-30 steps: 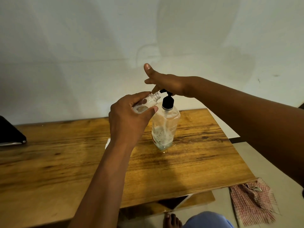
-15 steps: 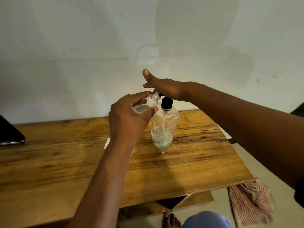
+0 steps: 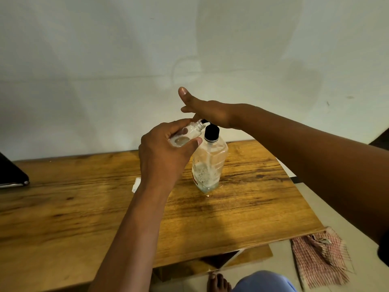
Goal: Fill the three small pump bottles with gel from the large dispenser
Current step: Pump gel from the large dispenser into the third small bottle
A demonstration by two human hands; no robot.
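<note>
A small clear plastic bottle (image 3: 188, 134) with an open threaded neck lies tilted in the left hand (image 3: 166, 157), whose fingers (image 3: 179, 125) curl over its far side while the thumb closes on its near side, so the bottle is clamped between them with its mouth pointing away from the palm. That mouth sits right at the black spout of the large clear plastic dispenser bottle (image 3: 209, 165), which stands upright on the table just beyond the thumb tip; a low layer of bubbly gel shows in its bottom, and a black collar (image 3: 211, 132) caps its neck. The right hand (image 3: 207, 111) lies flat on top of the pump head, its fingers straight and held together, the thumb raised and spread away from them. Under both hands runs a brown wood-grain table (image 3: 242, 207). Behind the left wrist a small white scrap (image 3: 136, 185) peeks out. A red-and-white checked cloth (image 3: 320, 256) lies on the floor below the right forearm.
</note>
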